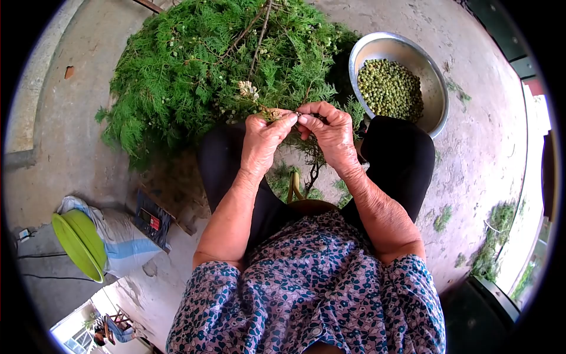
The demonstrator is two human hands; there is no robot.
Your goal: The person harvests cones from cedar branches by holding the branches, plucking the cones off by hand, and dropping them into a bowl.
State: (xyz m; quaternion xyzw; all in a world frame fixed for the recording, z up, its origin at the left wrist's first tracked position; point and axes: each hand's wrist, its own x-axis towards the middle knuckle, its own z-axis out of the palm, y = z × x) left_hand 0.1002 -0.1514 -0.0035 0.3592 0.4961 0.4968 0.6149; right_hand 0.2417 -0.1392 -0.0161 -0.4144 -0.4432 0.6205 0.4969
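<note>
My left hand (262, 138) is closed on a conifer twig (268, 112), with a pale, dry-looking cluster (248, 89) sticking out above its fingers. Thumb and forefinger of my right hand (335, 133) pinch close against the left fingertips. A tiny dark bit shows between them, too small to name. Just beyond both hands lies a big heap of green conifer branches (177, 76) bearing small round cones. To the right of it, by my knee, a metal basin (435, 88) holds many small green cones (389, 88).
At the left a lime-green plastic basin (76, 245) leans against a white and blue sack (127, 242). A small red device (154, 222) rests on a dark board beside the sack. Green scraps (442, 218) litter the concrete floor on the right. Another person (100, 333) appears at bottom left.
</note>
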